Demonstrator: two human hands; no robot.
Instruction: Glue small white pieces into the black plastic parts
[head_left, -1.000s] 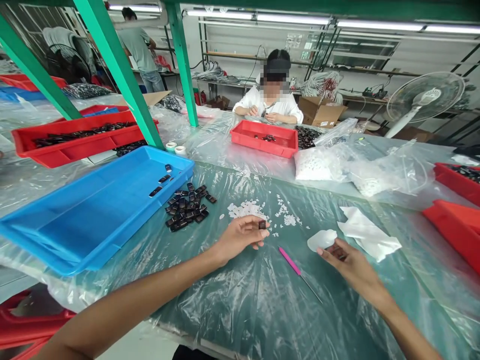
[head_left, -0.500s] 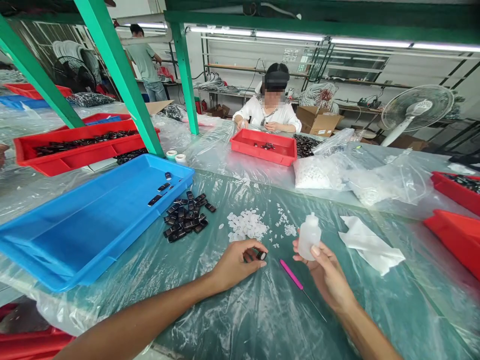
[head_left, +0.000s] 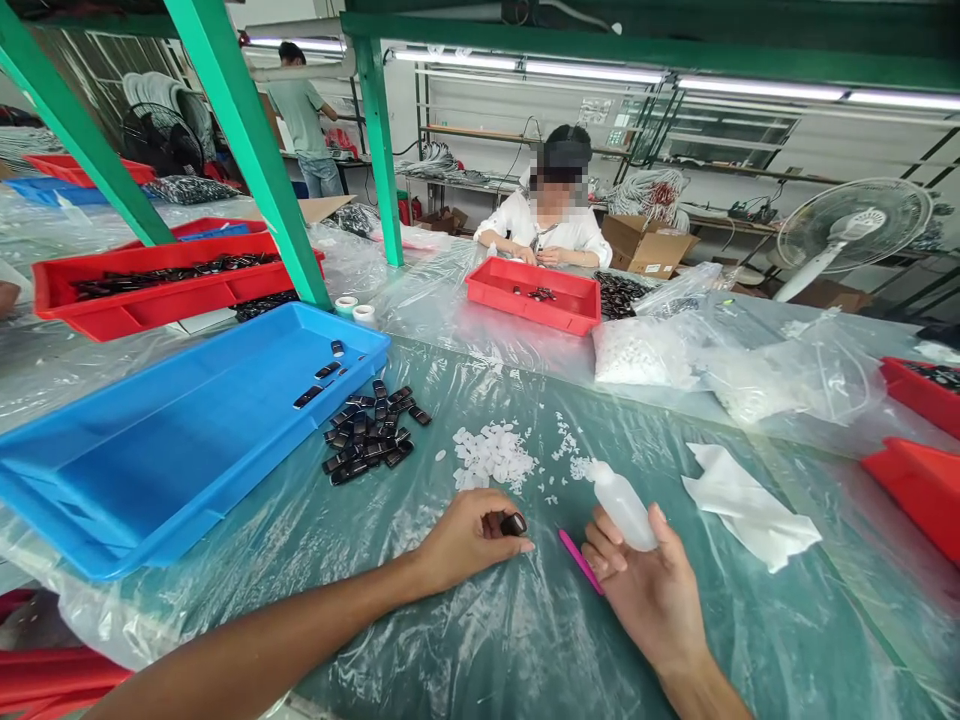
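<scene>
My left hand (head_left: pixel 474 535) pinches a small black part (head_left: pixel 514 524) between thumb and fingers, just above the plastic-covered table. In my right hand (head_left: pixel 637 575) is a translucent white squeeze bottle (head_left: pixel 624 507), its nozzle tilted up and to the left. Beneath that hand lies a pink-handled tool (head_left: pixel 579 561), its shaft hidden. White flat pieces (head_left: pixel 493 455) form a pile beyond my left hand, with smaller white bits (head_left: pixel 566 440) to their right. Further left sits a heap of black parts (head_left: pixel 371 432).
A long blue tray (head_left: pixel 187 420) with a few black parts fills the left. Across the table, a person (head_left: pixel 551 215) sits behind a red tray (head_left: pixel 532 300). A white cloth (head_left: pixel 750 505) lies right of my right hand; plastic bags (head_left: pixel 645 350) stand beyond.
The bottle has tipped from nearly upright to leaning left, and my right hand has turned palm up, covering the pink tool's shaft. The black part in my left hand has turned. The view has shifted slightly.
</scene>
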